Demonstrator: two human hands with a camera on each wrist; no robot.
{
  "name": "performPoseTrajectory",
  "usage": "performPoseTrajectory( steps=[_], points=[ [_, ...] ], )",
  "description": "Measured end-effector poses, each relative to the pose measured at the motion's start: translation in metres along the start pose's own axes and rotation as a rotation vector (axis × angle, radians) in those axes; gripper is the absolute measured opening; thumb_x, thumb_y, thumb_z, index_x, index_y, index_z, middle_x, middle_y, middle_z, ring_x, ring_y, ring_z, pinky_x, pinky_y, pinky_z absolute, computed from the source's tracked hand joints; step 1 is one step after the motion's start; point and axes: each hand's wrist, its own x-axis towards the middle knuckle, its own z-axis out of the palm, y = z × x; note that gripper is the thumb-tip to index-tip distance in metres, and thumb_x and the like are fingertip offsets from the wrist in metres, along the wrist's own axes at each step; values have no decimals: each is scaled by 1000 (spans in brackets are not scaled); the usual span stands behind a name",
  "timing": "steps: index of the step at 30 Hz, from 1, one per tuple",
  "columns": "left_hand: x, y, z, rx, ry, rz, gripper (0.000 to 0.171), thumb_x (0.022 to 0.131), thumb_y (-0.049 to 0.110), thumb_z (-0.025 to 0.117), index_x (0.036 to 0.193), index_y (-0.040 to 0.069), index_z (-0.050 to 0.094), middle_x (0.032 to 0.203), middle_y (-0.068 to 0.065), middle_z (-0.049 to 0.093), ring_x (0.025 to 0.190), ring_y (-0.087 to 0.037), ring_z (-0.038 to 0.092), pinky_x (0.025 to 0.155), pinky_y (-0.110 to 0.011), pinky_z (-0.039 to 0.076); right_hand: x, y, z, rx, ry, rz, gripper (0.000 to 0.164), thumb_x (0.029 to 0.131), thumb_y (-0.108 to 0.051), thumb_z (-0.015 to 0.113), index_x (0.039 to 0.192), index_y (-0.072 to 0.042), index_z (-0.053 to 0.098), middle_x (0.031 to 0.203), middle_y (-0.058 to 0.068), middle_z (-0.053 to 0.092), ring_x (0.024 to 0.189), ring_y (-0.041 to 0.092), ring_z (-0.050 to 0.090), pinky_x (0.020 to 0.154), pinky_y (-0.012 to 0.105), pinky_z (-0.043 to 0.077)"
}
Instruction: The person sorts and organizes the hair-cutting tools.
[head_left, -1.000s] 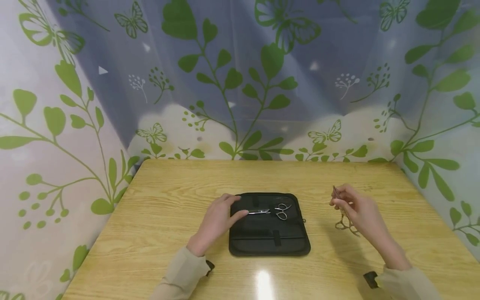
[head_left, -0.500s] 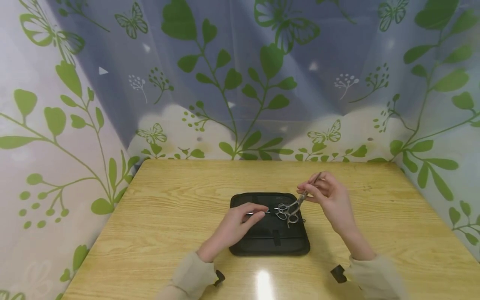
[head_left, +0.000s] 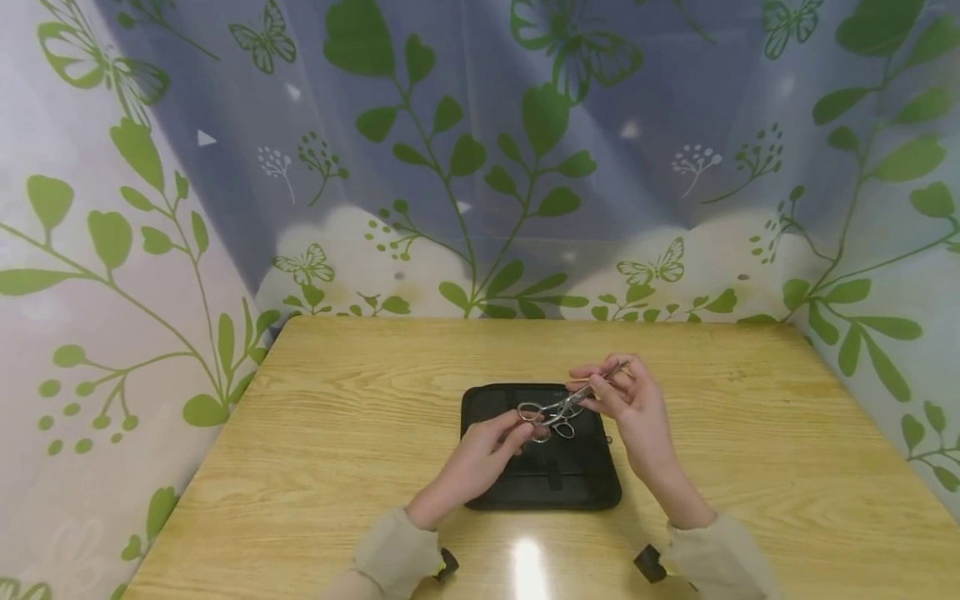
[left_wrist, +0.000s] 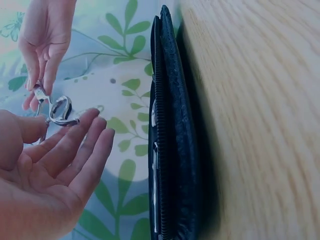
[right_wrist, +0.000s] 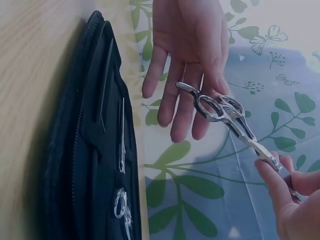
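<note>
A pair of metal scissors [head_left: 567, 402] is held between both hands, above the black zip case [head_left: 540, 493]. By the blade end, my right hand [head_left: 639, 417] pinches it with thumb and fingers. My left hand [head_left: 480, 457] pinches a finger ring between thumb and index finger; in the left wrist view its other fingers [left_wrist: 92, 172] stretch out loosely. A second pair of scissors [right_wrist: 122, 145] lies in the opened case; the head view shows one of its rings [head_left: 566, 429], while the left hand hides its blades there.
The case lies flat on a wooden table [head_left: 337, 383], with an elastic strap [head_left: 554, 482] near its front. A curtain [head_left: 420, 167] printed with leaves and butterflies hangs behind and at both sides. Glare spots the table's front.
My right hand has carried the scissors leftward from the table's right side to over the case. The left hand has left the second scissors' blades and moved right onto the held pair's ring.
</note>
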Motion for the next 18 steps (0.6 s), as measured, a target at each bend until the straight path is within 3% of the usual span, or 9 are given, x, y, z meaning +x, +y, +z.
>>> performPoseTrajectory(
  steps=[5,11,18],
  points=[
    [1,1,1,-69,-12,-28,30,96,24,47,118,8,59,106,-10,70,89,-19,65,71,-26,56,-1,2,0,23,-10,18,21,93,-12,52,98,3,38,103,5,69,96,30,62,74,27,56],
    [0,6,1,-96,11,-44,27,90,17,56,115,8,61,100,-9,72,85,-13,65,70,-33,58,-2,2,2,28,9,50,24,93,-13,52,100,5,38,106,8,68,97,30,62,73,27,56],
    [-1,27,-12,-300,82,-68,28,90,3,54,116,-7,54,102,-26,67,88,-29,65,73,-41,56,-1,5,-1,12,5,23,29,89,-12,58,102,11,47,110,13,67,99,31,61,76,33,56]
  ],
)
